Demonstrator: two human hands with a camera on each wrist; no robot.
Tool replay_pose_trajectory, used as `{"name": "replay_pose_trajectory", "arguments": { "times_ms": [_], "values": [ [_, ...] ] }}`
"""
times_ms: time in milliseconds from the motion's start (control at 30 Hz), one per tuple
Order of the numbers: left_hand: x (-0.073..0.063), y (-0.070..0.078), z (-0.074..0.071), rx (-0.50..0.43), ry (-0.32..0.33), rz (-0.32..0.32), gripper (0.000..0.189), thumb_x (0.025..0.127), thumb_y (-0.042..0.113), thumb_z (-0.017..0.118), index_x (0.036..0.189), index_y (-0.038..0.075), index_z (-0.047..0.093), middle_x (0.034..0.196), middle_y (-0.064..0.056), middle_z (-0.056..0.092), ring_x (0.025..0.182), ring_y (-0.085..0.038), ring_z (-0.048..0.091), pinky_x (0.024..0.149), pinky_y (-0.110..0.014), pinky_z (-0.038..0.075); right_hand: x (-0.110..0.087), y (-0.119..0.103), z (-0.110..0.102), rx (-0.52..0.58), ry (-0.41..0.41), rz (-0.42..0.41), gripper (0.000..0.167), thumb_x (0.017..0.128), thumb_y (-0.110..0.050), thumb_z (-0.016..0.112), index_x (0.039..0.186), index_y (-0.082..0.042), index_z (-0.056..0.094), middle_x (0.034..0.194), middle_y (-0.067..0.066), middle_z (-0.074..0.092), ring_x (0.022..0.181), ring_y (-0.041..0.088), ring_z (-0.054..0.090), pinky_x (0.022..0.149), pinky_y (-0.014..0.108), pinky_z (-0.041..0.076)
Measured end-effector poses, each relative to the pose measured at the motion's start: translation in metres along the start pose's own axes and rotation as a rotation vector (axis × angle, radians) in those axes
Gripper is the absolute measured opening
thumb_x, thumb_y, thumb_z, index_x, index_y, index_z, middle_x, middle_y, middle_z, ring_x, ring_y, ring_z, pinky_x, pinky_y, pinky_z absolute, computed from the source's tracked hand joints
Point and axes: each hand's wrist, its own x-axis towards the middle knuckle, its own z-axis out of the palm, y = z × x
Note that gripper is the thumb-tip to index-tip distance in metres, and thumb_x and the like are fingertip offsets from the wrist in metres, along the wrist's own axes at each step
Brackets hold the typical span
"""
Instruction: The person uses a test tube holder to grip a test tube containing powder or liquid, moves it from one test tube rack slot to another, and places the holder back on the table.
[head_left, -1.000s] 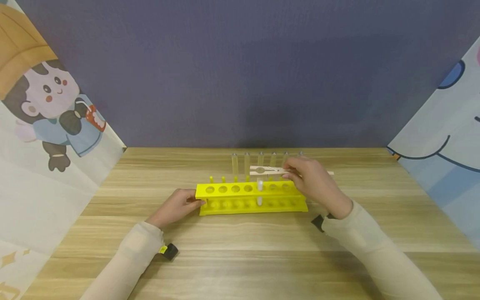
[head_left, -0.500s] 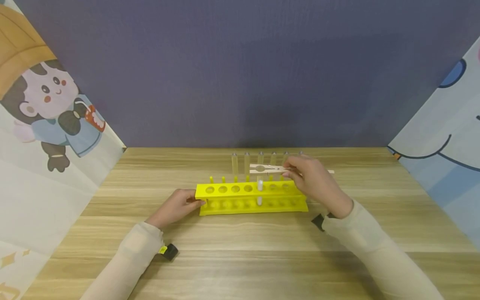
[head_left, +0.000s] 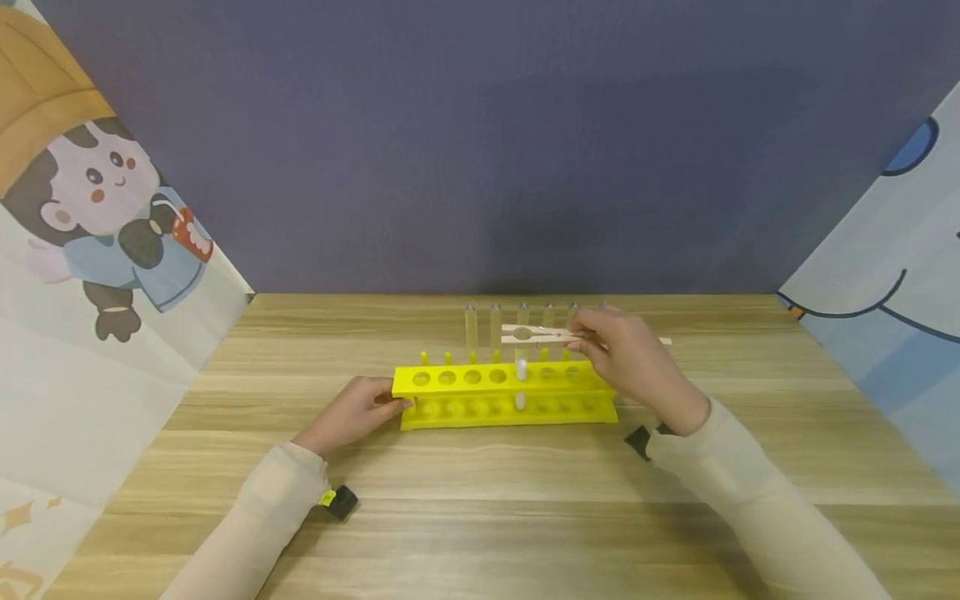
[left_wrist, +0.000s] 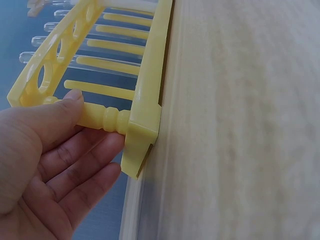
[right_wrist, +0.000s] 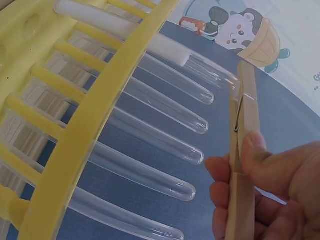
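A yellow test tube rack (head_left: pixel 450 383) stands on the wooden table. My left hand (head_left: pixel 362 414) holds its left end, with the thumb on the end post (left_wrist: pixel 95 115) and the fingers curled behind. My right hand (head_left: pixel 633 362) grips a wooden test tube clamp (head_left: pixel 540 335), held level above the rack. One test tube (right_wrist: pixel 172 50) with white contents stands in a rack hole. In the right wrist view, the clamp's looped end lies right at the mouth of this tube. The wire spring (right_wrist: pixel 240 112) sits on the clamp between that end and my thumb.
Several clear test tubes (head_left: pixel 471 327) stand bottom-up on pegs along the rack's back row. A dark blue panel (head_left: pixel 480 150) rises behind the table (head_left: pixel 480 517). Printed cartoon sheets (head_left: pixel 52 350) hang at both sides.
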Motion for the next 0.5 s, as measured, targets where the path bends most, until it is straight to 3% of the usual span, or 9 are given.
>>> {"name": "replay_pose_trajectory", "arguments": {
  "times_ms": [67,133,500],
  "values": [
    [0.0000,-0.0001,-0.0001,-0.005,-0.002,0.001,0.022,0.090,0.016,0.064,0.111,0.008,0.067,0.106,-0.003,0.070,0.094,-0.014,0.064,0.087,-0.035,0.053,-0.0004,-0.0001,-0.0002,-0.003,0.006,-0.002,0.014,0.079,-0.002,0.073,0.085,-0.007,0.062,0.074,0.002,0.062,0.063,0.015,0.048,0.070,0.037,0.050],
    [-0.0001,-0.0003,-0.0002,-0.007,-0.001,0.002,0.022,0.090,0.016,0.064,0.110,0.008,0.068,0.106,-0.003,0.070,0.094,-0.014,0.064,0.086,-0.035,0.054,-0.0006,-0.0004,-0.0002,-0.005,0.012,-0.004,0.013,0.079,-0.003,0.073,0.085,-0.007,0.062,0.074,0.002,0.061,0.064,0.016,0.045,0.058,0.031,0.043],
    [-0.0006,-0.0015,0.0001,-0.012,-0.008,-0.030,0.024,0.090,0.019,0.065,0.112,0.009,0.067,0.109,-0.003,0.069,0.096,-0.014,0.064,0.087,-0.036,0.053,-0.0004,-0.0017,-0.0011,-0.010,0.016,-0.005,0.013,0.080,-0.003,0.073,0.085,-0.007,0.061,0.074,0.002,0.061,0.064,0.015,0.044,0.057,0.030,0.041]
  ]
}}
